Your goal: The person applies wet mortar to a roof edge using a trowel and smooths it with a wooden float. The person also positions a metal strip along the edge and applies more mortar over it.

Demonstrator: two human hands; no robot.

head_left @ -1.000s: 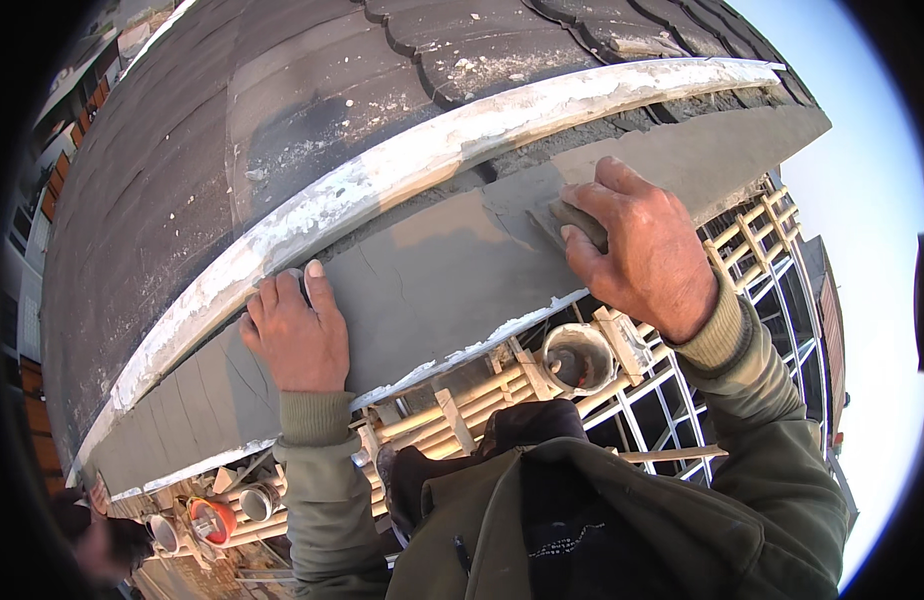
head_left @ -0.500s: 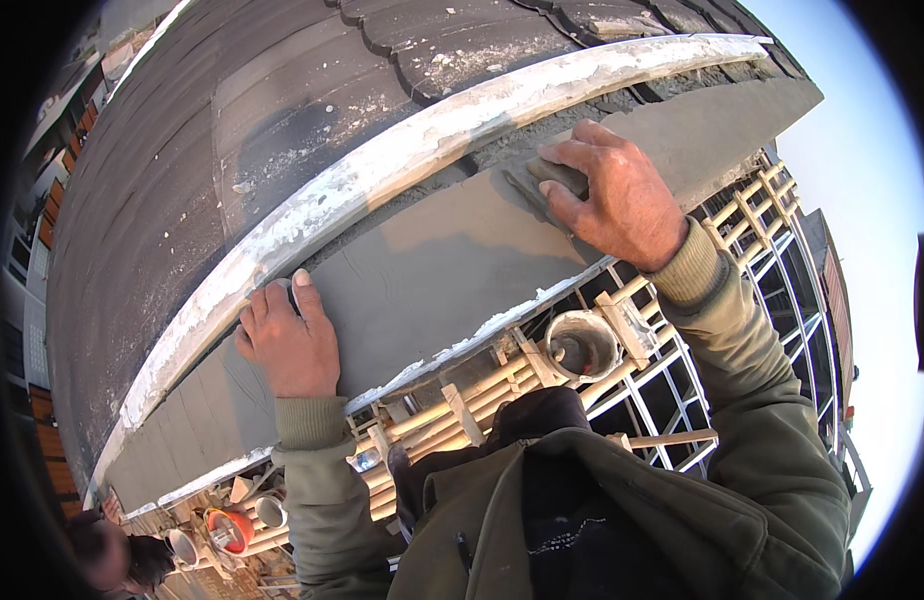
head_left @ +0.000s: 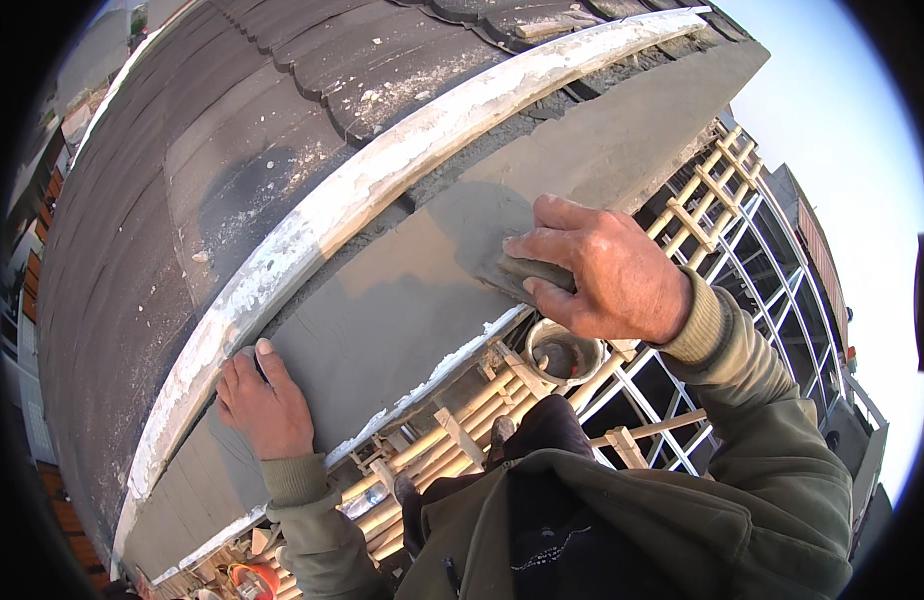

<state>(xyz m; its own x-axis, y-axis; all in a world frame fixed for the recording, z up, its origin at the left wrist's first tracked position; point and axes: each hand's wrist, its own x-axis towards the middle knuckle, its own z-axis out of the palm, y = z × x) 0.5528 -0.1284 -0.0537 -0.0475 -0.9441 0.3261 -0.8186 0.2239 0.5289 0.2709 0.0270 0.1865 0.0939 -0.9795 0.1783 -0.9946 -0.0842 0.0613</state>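
A smooth grey band of wet mortar (head_left: 382,300) runs slantwise along the roof edge in front of me. My right hand (head_left: 617,265) is closed on a grey, mortar-smeared pad (head_left: 535,272), pressed flat near the band's lower edge. The fingers partly cover the pad, and I cannot make out whether it is sponge or another material. Farther left, my left hand (head_left: 269,402) rests on the mortar with its fingers stretched to the upper edge, beside a white-coated ridge strip (head_left: 372,180). Nothing shows in that hand.
Dark roof tiles (head_left: 232,120) with dried splashes rise beyond the strip. Below the band lie bamboo scaffold poles (head_left: 462,395) and a white metal frame (head_left: 642,400) with gaps through it. A mortar-stained bucket (head_left: 594,355) stands by my right hand; an orange bucket (head_left: 252,582) is at lower left.
My right hand has drawn the pad down across the mortar, toward me and its lower edge. The left hand stays at the upper edge, while the whole view has shifted and tilted somewhat.
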